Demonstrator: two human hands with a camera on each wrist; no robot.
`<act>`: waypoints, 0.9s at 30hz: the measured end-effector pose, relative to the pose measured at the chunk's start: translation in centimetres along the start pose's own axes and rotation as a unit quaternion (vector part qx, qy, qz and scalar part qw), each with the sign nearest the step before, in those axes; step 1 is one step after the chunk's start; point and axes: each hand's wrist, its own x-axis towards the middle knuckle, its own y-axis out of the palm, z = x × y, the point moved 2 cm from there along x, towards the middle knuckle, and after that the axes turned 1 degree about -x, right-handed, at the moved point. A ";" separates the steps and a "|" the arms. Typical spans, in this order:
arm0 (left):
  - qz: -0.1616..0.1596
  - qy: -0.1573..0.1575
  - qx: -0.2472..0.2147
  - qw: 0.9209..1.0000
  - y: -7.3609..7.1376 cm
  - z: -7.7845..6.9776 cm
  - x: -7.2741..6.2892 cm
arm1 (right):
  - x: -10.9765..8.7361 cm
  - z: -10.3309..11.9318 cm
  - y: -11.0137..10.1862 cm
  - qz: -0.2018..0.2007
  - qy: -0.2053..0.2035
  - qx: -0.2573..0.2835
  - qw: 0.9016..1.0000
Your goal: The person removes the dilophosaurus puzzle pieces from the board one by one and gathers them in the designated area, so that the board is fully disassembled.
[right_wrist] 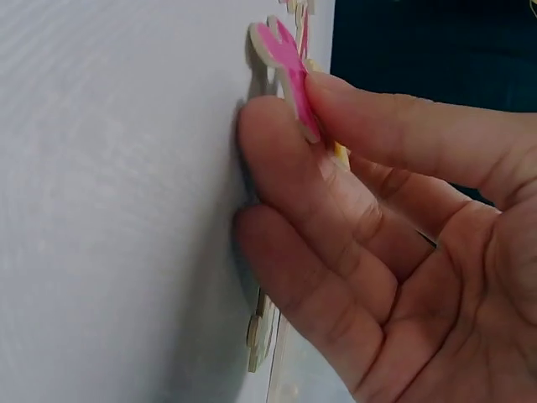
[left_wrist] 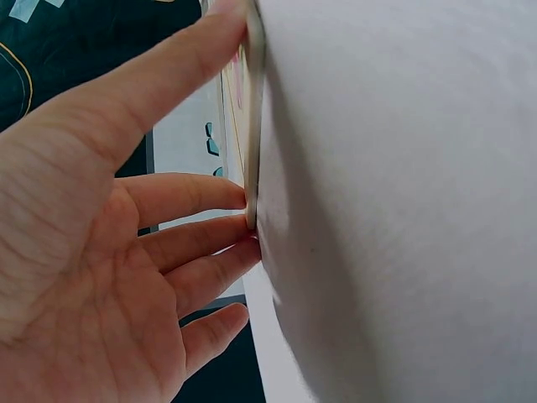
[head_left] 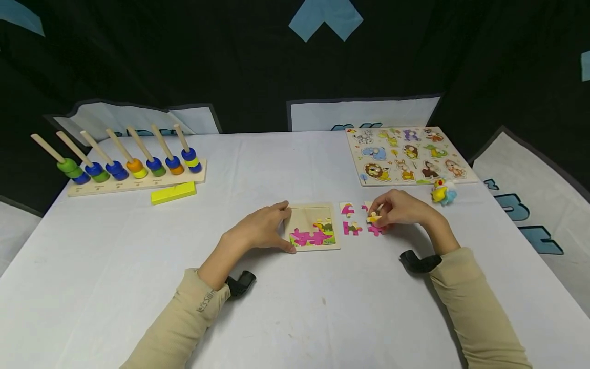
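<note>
A pink puzzle piece (right_wrist: 284, 57) is pinched by the right hand (head_left: 404, 208), at three o'clock from the puzzle tray (head_left: 304, 215), whose nine-o'clock side is touched by the left hand (head_left: 259, 228), fingers extended, "let's" being legible on its sleeve (head_left: 182, 315).

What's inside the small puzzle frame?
Pink pieces line the bottom of the frame; a green-and-yellow section sits above right. Bare wood shows elsewhere. The left hand hides parts of the left rim.

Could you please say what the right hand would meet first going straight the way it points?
Probably the loose puzzle pieces left of the right hand, though depth is unclear; it might pass above.
</note>
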 end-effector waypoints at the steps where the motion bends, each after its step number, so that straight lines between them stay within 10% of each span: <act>1: 0.000 0.000 0.001 1.000 0.0 0.0 0.0 | 0.0 0.0 0.0 -0.002 0.007 -0.004 1.000; 27: -0.001 -0.001 -0.005 1.000 0.0 0.0 0.1 | 0.0 1.8 0.5 -0.031 0.110 -0.085 0.990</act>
